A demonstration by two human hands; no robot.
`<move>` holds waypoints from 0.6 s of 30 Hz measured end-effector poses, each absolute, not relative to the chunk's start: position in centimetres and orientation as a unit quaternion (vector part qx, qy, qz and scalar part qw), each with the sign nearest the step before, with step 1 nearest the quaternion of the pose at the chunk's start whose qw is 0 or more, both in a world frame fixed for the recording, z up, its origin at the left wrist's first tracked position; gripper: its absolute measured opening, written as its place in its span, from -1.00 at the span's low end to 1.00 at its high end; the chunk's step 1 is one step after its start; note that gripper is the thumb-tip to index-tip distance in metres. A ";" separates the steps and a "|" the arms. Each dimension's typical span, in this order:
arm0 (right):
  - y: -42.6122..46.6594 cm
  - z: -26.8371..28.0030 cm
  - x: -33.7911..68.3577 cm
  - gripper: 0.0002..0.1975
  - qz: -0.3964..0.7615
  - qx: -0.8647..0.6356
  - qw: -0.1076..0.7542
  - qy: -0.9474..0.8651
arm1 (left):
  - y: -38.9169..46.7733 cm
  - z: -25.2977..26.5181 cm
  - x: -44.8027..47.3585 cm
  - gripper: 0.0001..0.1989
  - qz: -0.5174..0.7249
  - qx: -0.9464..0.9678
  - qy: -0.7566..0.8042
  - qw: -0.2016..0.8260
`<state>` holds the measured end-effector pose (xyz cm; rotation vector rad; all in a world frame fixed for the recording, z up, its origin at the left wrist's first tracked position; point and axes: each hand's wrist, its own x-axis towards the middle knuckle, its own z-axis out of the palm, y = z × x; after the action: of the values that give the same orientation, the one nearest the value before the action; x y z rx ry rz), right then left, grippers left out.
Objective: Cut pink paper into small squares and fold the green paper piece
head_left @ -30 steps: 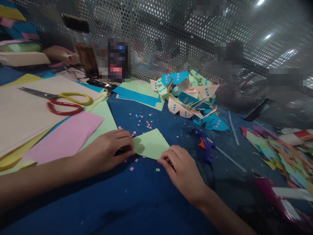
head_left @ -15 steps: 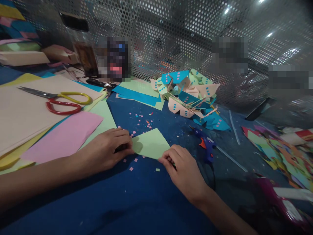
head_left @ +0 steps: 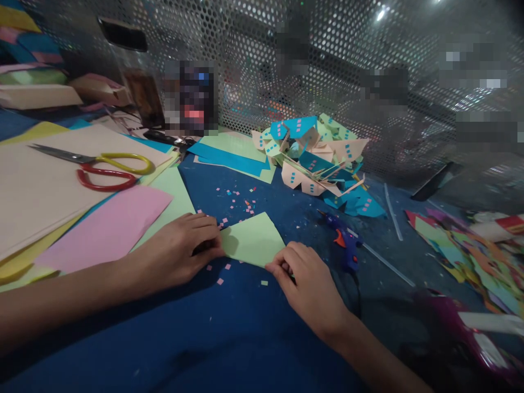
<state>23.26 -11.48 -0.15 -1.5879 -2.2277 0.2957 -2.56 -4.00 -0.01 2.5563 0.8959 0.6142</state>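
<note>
A piece of light green paper lies between my two hands, just above or on the blue table. My left hand pinches its left corner. At the lower right corner, the fingers of my right hand are closed on the same paper. Small pink paper squares are scattered around it, with one green square below. Left of my left hand lies a pink paper sheet. A blue glue gun with a clear glue stick rests beyond my right hand.
Scissors with red and yellow handles lie on a pale paper stack. Folded paper pieces with small squares are heaped at the back, before a perforated metal panel. Paper scraps and a magenta glue gun are at right.
Both hands keep hold of the green paper in nearly the same place. The paper's top corner has shifted very slightly up and right.
</note>
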 end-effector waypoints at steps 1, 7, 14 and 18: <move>-11.5 -0.2 23.3 -0.81 0.104 -0.569 0.194 -0.793 | -4.0 0.0 -2.6 -0.77 0.217 0.905 0.318 0.180; -11.5 -0.1 23.2 -0.78 0.093 -0.581 0.195 -0.784 | -4.0 -0.1 -2.6 -0.79 0.206 0.909 0.317 0.178; -11.5 -0.2 23.3 -0.78 0.084 -0.583 0.199 -0.783 | -4.0 0.0 -2.6 -0.77 0.212 0.908 0.319 0.168; -11.5 -0.1 23.2 -0.79 0.093 -0.586 0.202 -0.779 | -4.0 -0.1 -2.6 -0.81 0.217 0.904 0.326 0.170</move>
<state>23.23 -11.53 -0.10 -1.6374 -2.1751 0.2594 -2.64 -4.00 -0.12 2.5696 0.9268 0.6160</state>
